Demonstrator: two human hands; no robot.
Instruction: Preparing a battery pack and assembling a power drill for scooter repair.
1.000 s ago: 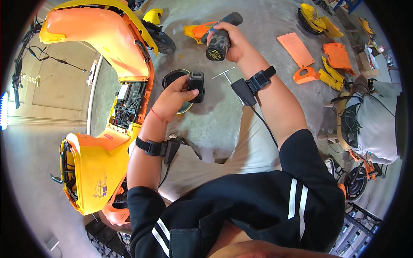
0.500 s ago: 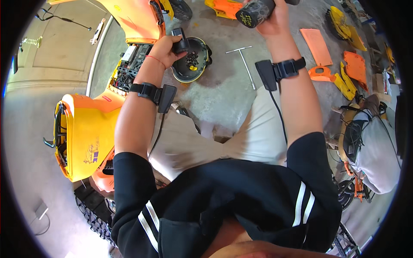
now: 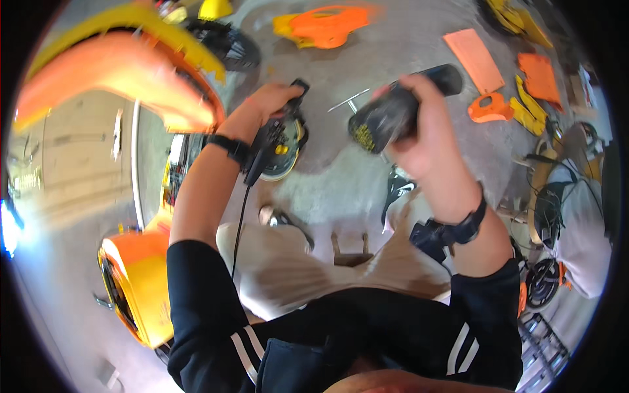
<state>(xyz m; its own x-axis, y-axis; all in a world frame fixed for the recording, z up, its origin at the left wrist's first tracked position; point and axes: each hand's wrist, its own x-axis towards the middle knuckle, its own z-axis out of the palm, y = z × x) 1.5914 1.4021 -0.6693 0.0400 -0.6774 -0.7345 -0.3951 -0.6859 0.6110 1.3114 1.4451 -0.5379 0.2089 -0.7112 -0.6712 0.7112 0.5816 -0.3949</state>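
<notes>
My left hand [image 3: 274,99] is closed round a small black block-like part [image 3: 299,93], whose kind I cannot make out. Below that hand sits a round dark bowl [image 3: 278,175] with a pale rim; small dark pieces and a yellow one [image 3: 281,149] lie in it, partly hidden by my wrist. My right hand [image 3: 419,150] grips a black cordless power tool [image 3: 380,121], held tilted over the floor and smeared by motion. Beyond it a metal T-handle wrench [image 3: 350,101] lies on the concrete, partly covered by the tool.
Left of me stands an orange and yellow vehicle, its raised body panel [image 3: 118,78] arching near my left arm. Orange and yellow panels [image 3: 321,27] lie ahead, others [image 3: 475,59] to the right. A cable [image 3: 241,229] hangs from my left wrist strap. Someone's grey-clad leg [image 3: 580,216] is at right.
The view has shifted and tilted. My right hand has drawn the power tool in, lower and nearer the middle. The left hand still holds the black part, above the bowl.
</notes>
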